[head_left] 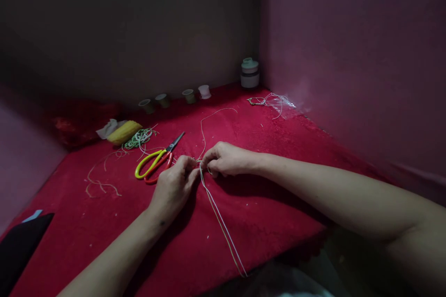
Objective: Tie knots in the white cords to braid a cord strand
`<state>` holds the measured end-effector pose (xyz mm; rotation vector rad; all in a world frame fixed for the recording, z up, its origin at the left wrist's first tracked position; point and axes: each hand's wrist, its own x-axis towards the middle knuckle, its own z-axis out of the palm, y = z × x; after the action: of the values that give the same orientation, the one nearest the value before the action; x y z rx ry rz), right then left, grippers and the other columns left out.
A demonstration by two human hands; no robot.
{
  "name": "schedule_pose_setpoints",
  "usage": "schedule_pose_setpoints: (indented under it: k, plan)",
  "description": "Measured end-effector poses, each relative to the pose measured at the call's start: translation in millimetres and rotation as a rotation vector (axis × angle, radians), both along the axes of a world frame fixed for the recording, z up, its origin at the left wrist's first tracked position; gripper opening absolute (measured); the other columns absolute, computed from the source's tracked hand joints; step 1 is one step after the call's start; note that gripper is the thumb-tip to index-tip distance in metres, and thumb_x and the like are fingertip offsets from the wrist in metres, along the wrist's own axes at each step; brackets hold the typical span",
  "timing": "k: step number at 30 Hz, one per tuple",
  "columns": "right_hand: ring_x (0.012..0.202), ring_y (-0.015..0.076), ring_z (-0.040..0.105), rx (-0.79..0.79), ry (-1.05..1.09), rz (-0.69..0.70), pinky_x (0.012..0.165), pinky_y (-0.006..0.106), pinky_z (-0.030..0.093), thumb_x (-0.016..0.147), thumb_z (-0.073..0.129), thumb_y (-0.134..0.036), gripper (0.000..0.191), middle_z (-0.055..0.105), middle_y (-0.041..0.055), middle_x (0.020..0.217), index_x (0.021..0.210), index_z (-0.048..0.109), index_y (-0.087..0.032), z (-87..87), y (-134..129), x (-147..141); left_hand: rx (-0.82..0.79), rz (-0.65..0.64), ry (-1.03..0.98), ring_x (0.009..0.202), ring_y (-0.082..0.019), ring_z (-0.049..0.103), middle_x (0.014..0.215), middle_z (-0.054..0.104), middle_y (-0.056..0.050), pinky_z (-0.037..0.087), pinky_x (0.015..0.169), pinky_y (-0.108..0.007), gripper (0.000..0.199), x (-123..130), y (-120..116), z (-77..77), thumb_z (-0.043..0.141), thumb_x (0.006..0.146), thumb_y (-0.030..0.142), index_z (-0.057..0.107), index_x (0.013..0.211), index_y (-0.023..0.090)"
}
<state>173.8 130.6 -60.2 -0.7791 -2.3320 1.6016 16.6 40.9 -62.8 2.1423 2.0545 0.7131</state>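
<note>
Pinching thin pale cords between left hand and right hand on red fuzzy cloth, strands running taut toward the body for tension, yellow-and-orange-handled scissors lying just left of the pinch, within reach.

Left hand and right hand fingertip to fingertip, each grip pinched.

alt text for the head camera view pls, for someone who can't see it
Two bare hands, the left hand and right hand, meet over a red cloth and pinch thin pale cords that run toward the viewer. Yellow-and-red scissors lie just left of the hands, with cord scraps and small spools along the wall behind.
</note>
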Motion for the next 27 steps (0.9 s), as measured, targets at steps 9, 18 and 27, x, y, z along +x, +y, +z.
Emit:
schedule_pose_setpoints:
  k: [9, 18, 27]
  plan:
    - [0.038, 0.0048, 0.045, 0.038, 0.003, -0.074, 0.04, 0.016, 0.036, 0.07, 0.045, -0.004, 0.032, 0.052, -0.0038, 0.05, 0.092, 0.067, -0.012, 2.0, -4.6, -5.4, 0.006, 0.002, 0.001, 0.059, -0.014, 0.06, 0.07, 0.064, 0.0, 0.042, 0.055, -0.023, 0.016, 1.0, 2.0, -1.5, 0.049, 0.08, 0.036, 0.052, 0.081, 0.02]
    - [0.038, 0.0044, 0.046, 0.077, 0.034, -0.062, 0.041, 0.015, 0.035, 0.073, 0.054, -0.011, 0.006, 0.052, -0.0038, 0.049, 0.072, 0.06, -0.011, -0.4, -5.3, -6.6, 0.074, -0.025, 0.121, 0.057, -0.016, 0.061, 0.067, 0.063, 0.0, 0.042, 0.052, -0.023, 0.013, 0.9, 1.1, -3.8, 0.051, 0.079, 0.033, 0.049, 0.082, 0.02]
    - [0.04, 0.0034, 0.046, 0.162, 0.006, -0.024, 0.043, 0.015, 0.034, 0.073, 0.047, -0.008, 0.012, 0.055, -0.0021, 0.052, 0.068, 0.057, -0.011, 6.3, -6.9, -3.4, 0.088, -0.047, 0.13, 0.06, -0.016, 0.063, 0.068, 0.065, -0.001, 0.044, 0.053, -0.023, 0.015, 0.9, 1.5, -3.7, 0.052, 0.081, 0.033, 0.05, 0.085, 0.02]
